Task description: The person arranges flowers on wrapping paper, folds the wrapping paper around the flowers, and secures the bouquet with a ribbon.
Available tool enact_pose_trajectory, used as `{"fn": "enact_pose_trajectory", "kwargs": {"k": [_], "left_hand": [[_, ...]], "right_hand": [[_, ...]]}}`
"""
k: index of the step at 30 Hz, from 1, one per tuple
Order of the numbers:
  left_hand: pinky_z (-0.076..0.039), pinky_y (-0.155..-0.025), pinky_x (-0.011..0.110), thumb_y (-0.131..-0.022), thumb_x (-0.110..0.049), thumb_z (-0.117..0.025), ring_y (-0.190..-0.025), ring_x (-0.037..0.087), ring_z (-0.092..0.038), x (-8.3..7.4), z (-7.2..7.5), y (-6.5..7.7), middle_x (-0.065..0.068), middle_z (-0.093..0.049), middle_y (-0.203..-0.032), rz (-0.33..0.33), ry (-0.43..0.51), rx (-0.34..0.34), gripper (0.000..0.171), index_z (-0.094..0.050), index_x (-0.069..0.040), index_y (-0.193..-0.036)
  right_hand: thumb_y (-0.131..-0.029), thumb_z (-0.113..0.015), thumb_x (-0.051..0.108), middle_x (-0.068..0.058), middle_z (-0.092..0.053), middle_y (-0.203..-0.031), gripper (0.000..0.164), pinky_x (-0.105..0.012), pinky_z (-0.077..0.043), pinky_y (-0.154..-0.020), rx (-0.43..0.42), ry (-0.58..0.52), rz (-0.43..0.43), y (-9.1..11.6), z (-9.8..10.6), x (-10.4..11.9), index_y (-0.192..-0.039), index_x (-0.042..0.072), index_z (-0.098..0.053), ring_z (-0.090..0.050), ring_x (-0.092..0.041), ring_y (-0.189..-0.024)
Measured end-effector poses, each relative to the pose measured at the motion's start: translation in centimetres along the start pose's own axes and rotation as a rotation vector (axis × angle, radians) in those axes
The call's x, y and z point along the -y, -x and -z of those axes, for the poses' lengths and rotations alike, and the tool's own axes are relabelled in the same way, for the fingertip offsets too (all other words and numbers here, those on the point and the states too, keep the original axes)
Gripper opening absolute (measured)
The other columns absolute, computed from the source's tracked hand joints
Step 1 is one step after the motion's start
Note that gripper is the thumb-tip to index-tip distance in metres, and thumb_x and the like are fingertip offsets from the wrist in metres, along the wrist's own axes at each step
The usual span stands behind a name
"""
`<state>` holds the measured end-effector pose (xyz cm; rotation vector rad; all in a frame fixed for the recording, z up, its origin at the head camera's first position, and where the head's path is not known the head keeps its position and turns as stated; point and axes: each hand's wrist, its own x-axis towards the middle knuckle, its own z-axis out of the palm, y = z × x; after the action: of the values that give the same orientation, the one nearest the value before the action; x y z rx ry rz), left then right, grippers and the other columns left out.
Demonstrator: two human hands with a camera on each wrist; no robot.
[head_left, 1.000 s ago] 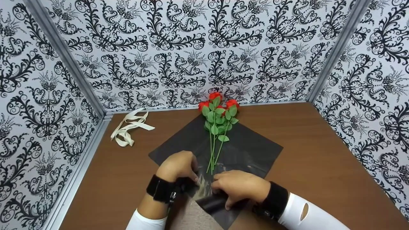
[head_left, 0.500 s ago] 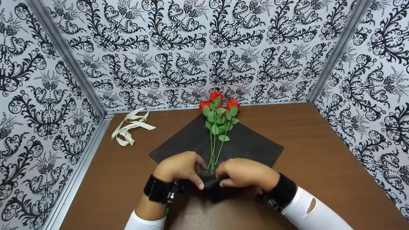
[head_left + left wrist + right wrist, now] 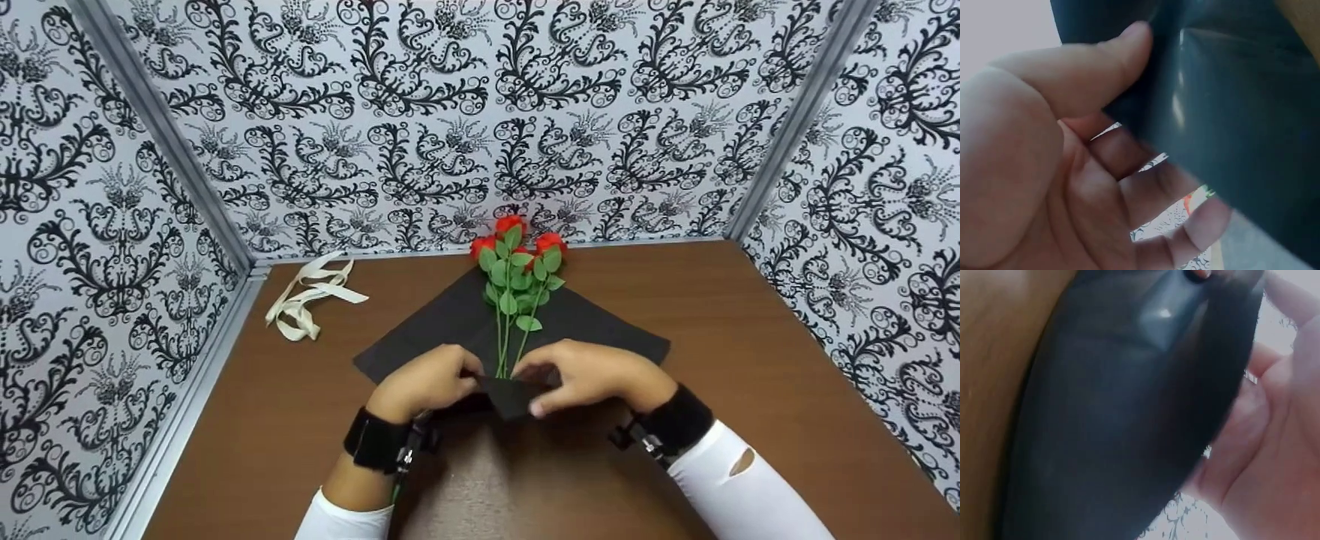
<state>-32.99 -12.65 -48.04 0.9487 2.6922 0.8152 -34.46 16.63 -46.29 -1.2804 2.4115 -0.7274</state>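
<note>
Your left hand (image 3: 427,384): thumb and fingers pinch the thin black sheet (image 3: 427,330), near corner folded.
Your right hand (image 3: 596,373): fingers curl round the fold.
Red green-stemmed roses (image 3: 508,303): on the sheet, fold covering stem ends, black-and-white scrolled wall (image 3: 480,112) behind.
Loose cream ribbon (image 3: 339,291): brown wooden table (image 3: 750,390), back left.

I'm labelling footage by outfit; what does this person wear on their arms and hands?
White sleeves, the right one with an oval hole; wide black wristbands, each with a small dark device. The left hand and right hand are bare.
</note>
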Motion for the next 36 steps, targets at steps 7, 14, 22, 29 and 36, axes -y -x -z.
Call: {"fn": "enact_pose_trajectory", "kwargs": {"k": [7, 14, 22, 29, 36], "left_hand": [[-0.041, -0.059, 0.029, -0.102, -0.042, -0.068, -0.058, 0.010, -0.043, 0.8, -0.5, -0.7, -0.010, -0.041, -0.063, 0.130, 0.034, -0.132, 0.045, -0.051, -0.022, -0.066], [-0.054, -0.076, 0.042, -0.093, -0.052, -0.077, -0.081, 0.018, -0.067, 1.8, -1.1, -1.3, -0.004, -0.071, -0.087, 0.276, -0.027, -0.290, 0.032, -0.072, -0.020, -0.094], [-0.055, -0.083, 0.043, -0.086, -0.037, -0.089, -0.090, 0.019, -0.066, 3.2, -1.3, -1.1, 0.003, -0.071, -0.101, 0.311, 0.079, -0.181, 0.067, -0.061, -0.017, -0.143], [-0.055, -0.078, 0.039, -0.092, -0.019, -0.083, -0.079, 0.018, -0.064, 4.4, -1.9, -1.1, 0.002, -0.067, -0.092, 0.411, 0.114, -0.157, 0.063, -0.056, -0.012, -0.148], [-0.054, -0.105, 0.053, -0.087, -0.016, -0.086, -0.124, 0.036, -0.068, 4.1, -2.6, -1.0, 0.015, -0.072, -0.132, 0.459, -0.083, -0.184, 0.050, -0.067, -0.012, -0.133]], "right_hand": [[-0.095, -0.078, 0.046, 0.011, -0.074, -0.106, 0.030, -0.038, -0.059, -0.093, -0.152, 0.053, -0.044, 0.5, 0.6, -1.2, -0.114, 0.023, -0.074, -0.071, -0.012, -0.099], [-0.101, -0.071, 0.027, 0.008, -0.047, -0.071, 0.031, -0.030, -0.044, -0.067, -0.297, 0.102, -0.206, -1.7, 0.1, -3.5, -0.075, 0.017, -0.056, -0.049, -0.010, -0.066], [-0.101, -0.071, 0.028, 0.007, -0.032, -0.068, 0.043, -0.029, -0.035, -0.064, -0.325, 0.080, -0.388, -2.9, -1.3, -6.4, -0.069, 0.018, -0.043, -0.038, -0.013, -0.063], [-0.103, -0.069, 0.033, 0.006, -0.033, -0.063, 0.049, -0.029, -0.035, -0.059, -0.324, 0.073, -0.474, -3.0, -2.4, -7.9, -0.065, 0.020, -0.040, -0.037, -0.013, -0.057], [-0.101, -0.070, 0.039, 0.005, -0.036, -0.063, 0.049, -0.031, -0.037, -0.059, -0.314, 0.133, -0.551, -3.3, -3.1, -8.4, -0.065, 0.020, -0.044, -0.042, -0.016, -0.058]]}}
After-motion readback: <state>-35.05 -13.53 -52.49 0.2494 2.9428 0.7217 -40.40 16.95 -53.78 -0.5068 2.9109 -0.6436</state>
